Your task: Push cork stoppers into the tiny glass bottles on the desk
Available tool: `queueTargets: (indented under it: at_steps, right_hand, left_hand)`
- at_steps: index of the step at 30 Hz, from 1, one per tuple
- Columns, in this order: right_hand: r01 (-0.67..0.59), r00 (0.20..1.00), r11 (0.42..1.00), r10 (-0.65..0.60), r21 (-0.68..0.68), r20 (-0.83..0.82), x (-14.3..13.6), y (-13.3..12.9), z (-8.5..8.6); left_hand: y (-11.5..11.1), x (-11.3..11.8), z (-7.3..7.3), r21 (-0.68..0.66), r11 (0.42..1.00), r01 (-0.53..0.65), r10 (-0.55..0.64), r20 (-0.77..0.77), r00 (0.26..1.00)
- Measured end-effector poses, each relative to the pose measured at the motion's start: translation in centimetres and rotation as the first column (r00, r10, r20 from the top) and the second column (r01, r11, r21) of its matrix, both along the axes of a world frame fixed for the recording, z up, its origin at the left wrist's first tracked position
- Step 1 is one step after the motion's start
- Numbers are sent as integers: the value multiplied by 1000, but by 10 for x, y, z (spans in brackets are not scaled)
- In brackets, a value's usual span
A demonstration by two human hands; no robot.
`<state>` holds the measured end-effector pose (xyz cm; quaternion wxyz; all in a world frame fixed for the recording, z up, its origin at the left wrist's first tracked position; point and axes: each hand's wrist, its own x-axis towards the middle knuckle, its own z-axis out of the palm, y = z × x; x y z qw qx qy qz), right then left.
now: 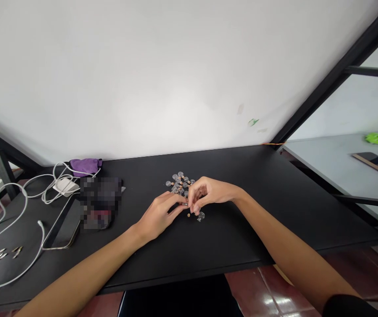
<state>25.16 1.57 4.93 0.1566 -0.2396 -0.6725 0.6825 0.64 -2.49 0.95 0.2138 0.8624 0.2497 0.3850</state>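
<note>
Worktop (228, 246): black; we sit at its 6 o'clock edge.
Left hand (157, 215): our fingers pinch a small piece.
Right hand (208, 193): fingers clenched beside it.
Clear beads (179, 182): heaped at 12 o'clock of both hands.
Loose bead (201, 216): just below.

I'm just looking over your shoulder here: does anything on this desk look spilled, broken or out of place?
Nothing looks spilled or broken. The small clear bottles lie in a loose heap on the black table, with one bottle and a tiny cork apart from it beside the left hand and right hand. The white cable sprawls untidily at the left.
</note>
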Motion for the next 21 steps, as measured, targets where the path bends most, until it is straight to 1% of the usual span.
queueTargets:
  at_steps: [4,9,13,16,19,21]
  right_hand:
    - [-8,1000,999,8,-43,1,0,0,-3]
    - [-9,1000,998,8,-64,-7,0,0,-8]
    - [-8,1000,998,8,-68,-10,2,1,-7]
    - [52,999,998,-52,-26,15,5,3,-5]
    - [132,990,989,-135,67,35,8,7,-4]
    - [162,984,977,-171,136,57,9,10,-5]
  left_hand:
    - [0,1,1,31,999,21,-20,-15,1000]
    - [-1,1,1,42,998,40,-39,-31,999]
    - [0,1,1,37,998,41,-40,-35,999]
    - [1,0,1,37,999,1,1,-40,999]
    - [2,0,0,26,999,-34,35,-41,999]
    - [1,0,0,24,999,-34,36,-56,998]
